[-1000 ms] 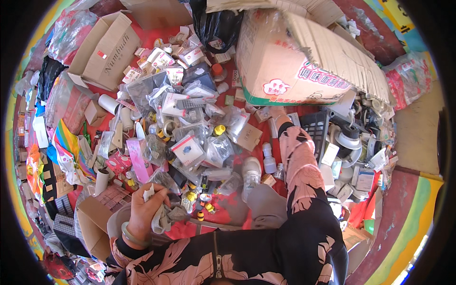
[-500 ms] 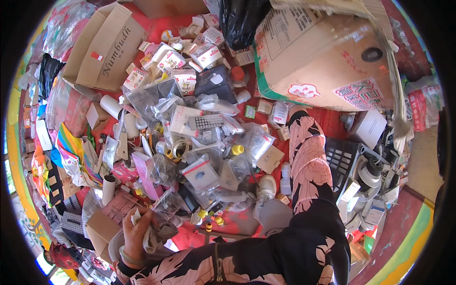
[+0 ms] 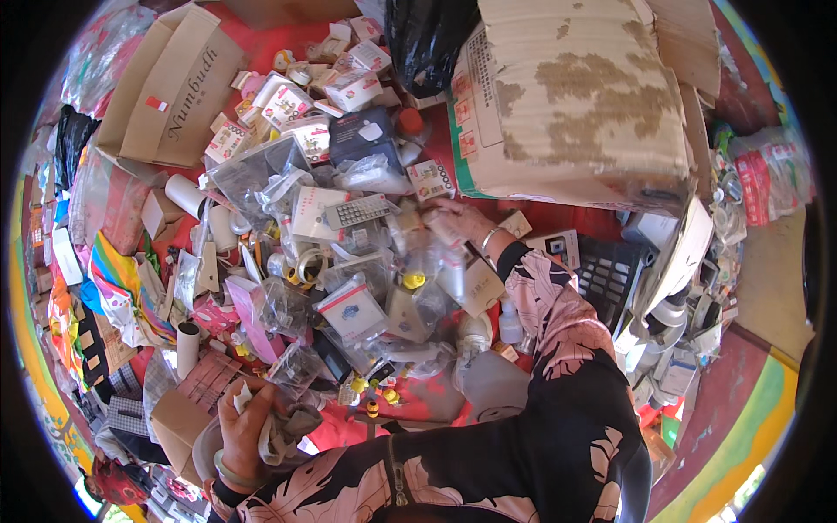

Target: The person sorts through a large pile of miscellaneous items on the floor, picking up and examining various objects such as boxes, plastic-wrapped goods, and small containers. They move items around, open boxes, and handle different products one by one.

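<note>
Fingers of the left hand (image 3: 241,438) are closed around a crumpled grey cloth (image 3: 295,425) and a white scrap (image 3: 242,398) in the head view, as 0.5 s ago. By contrast, the right hand (image 3: 466,221), then mostly hidden at the edge of the large carton (image 3: 584,105), is now brought over the heap of bagged goods (image 3: 356,312), so handling appears to be shifted there. Blurred plastic packaging (image 3: 412,232) is seen just beside it, near a grey remote control (image 3: 359,211); whether anything is gripped cannot be told.

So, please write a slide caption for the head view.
Left hand holds crumpled grey cloth; right hand is among packages, near a large cardboard box.
</note>
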`<state>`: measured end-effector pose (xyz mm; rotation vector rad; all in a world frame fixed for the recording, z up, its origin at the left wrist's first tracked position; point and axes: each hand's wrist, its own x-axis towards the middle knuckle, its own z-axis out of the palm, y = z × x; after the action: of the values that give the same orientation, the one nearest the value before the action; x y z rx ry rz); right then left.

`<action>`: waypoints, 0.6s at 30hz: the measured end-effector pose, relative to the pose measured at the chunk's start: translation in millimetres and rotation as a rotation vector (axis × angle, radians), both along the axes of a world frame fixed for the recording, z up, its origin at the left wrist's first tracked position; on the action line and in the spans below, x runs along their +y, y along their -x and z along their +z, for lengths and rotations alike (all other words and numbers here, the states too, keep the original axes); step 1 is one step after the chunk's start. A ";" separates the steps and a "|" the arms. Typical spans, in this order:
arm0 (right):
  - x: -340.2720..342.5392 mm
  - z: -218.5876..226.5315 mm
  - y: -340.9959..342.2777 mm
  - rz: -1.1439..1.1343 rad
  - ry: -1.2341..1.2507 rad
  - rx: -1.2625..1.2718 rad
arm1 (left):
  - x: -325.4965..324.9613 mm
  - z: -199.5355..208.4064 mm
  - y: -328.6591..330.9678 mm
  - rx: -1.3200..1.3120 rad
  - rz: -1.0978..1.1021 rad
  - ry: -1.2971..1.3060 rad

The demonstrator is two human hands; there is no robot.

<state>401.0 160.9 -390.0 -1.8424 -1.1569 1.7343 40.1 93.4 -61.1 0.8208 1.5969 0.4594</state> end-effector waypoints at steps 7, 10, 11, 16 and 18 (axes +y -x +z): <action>-50.7 27.7 -55.3 0.202 0.061 -0.755 | -8.7 2.8 -6.3 0.044 -0.023 -0.038; -88.1 -5.0 -98.5 0.116 -0.641 -1.207 | -14.5 3.5 -4.2 0.024 -0.020 -0.026; -86.4 -19.0 -107.2 0.090 -0.623 -1.231 | -16.0 0.8 0.0 0.021 -0.041 -0.035; -8.1 -74.3 -128.8 -0.083 -0.439 -1.554 | -25.7 -8.6 9.8 0.095 -0.060 -0.034; 27.8 -61.3 -119.9 -0.025 -0.269 -1.401 | -30.7 -11.2 15.7 0.097 -0.027 -0.033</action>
<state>521.0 188.7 -451.3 -2.8037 -1.5881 -0.0232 24.5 62.7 -72.3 0.9006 1.6695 0.4334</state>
